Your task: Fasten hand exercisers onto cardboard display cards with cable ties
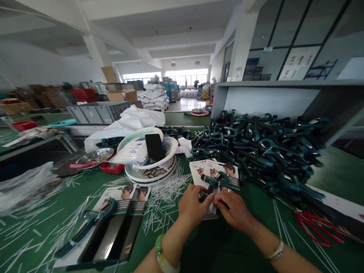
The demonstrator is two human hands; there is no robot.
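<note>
At the middle of the bench, a dark green hand tool (223, 179) with a hooked, curved jaw and metal parts lies across printed cards (199, 169). My left hand (193, 203) is closed around the tool's dark handle part, thumb and forefinger pressed together. Beside it, my right hand (231, 206) pinches at the same spot, fingertips nearly touching the left thumb. Something thin and white shows by the right fingertips, but its kind cannot be made out. The lower part of the tool is hidden behind both hands.
Many similar green tools (261, 144) are heaped at right. Red-handled scissors (318, 227) lie near them. At left, another tool (88, 223) rests on packaging cards (133, 223). Loose white strips (162, 201) litter the bench. A black phone (155, 148) sits on stacked bowls (150, 178).
</note>
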